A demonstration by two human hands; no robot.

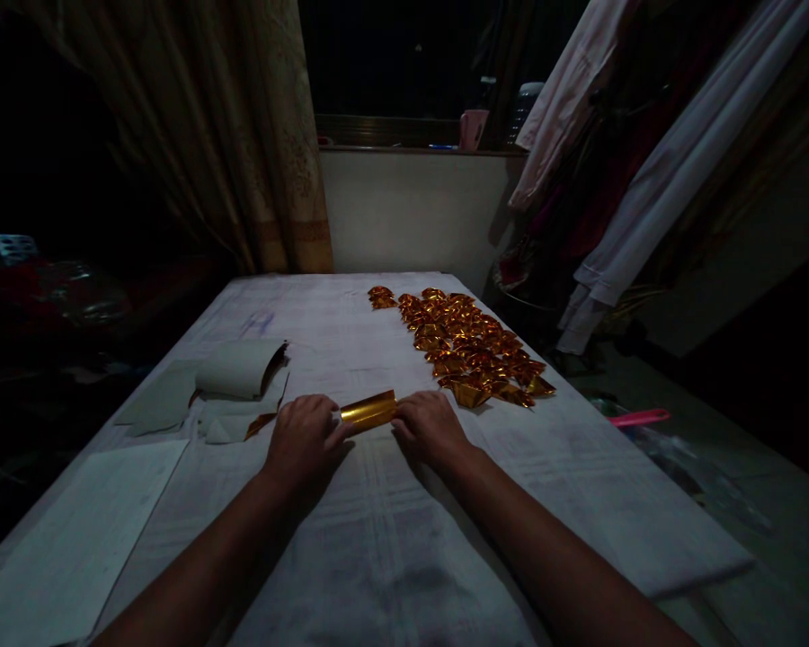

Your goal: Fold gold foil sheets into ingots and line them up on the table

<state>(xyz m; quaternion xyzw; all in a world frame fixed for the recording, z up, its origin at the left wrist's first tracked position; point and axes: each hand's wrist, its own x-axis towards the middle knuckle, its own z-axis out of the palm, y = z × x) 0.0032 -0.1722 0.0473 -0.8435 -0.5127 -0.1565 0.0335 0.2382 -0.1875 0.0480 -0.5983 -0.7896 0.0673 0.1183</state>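
A rolled piece of shiny gold foil paper (pixel 369 412) lies crosswise over the middle of the table, between my two hands. My left hand (pixel 308 434) grips its left end, thumb toward me and fingers on the far side. At the other end, the closed fingers of my right hand (pixel 430 424) pinch the paper. To the right, beyond my right hand, is a cluster of folded gold foil pieces (pixel 468 337). Left of my left hand are a curled sheet of pale-backed paper (pixel 237 368) and some flatter sheets (pixel 155 400).
A large white sheet (pixel 81 539) lies at the table's left edge. The table (pixel 377 557) has a pale checked cloth. Behind it are a curtain (pixel 270 153) and a sill with a pink mug (pixel 473 129). Clothes (pixel 637 180) hang on the right, above a pink handle (pixel 639 418).
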